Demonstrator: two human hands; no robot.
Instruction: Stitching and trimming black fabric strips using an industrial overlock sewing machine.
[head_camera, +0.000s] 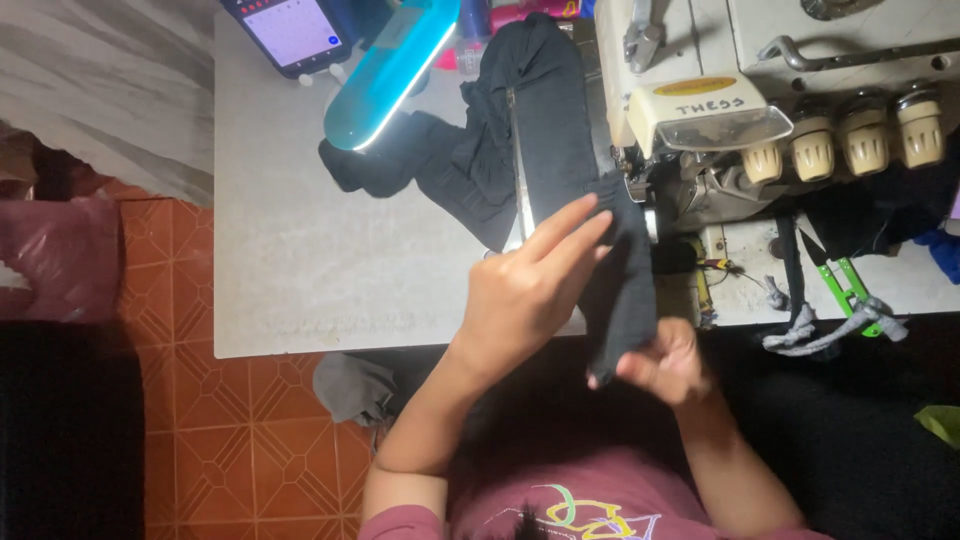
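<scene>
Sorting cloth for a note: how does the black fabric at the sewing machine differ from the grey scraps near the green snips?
The black fabric is a large piece spread across the table; the grey scraps are thin strips in a small tangle. The black fabric is held by the left hand and right hand; the grey scraps lie untouched. Both rest by the sewing machine.
</scene>
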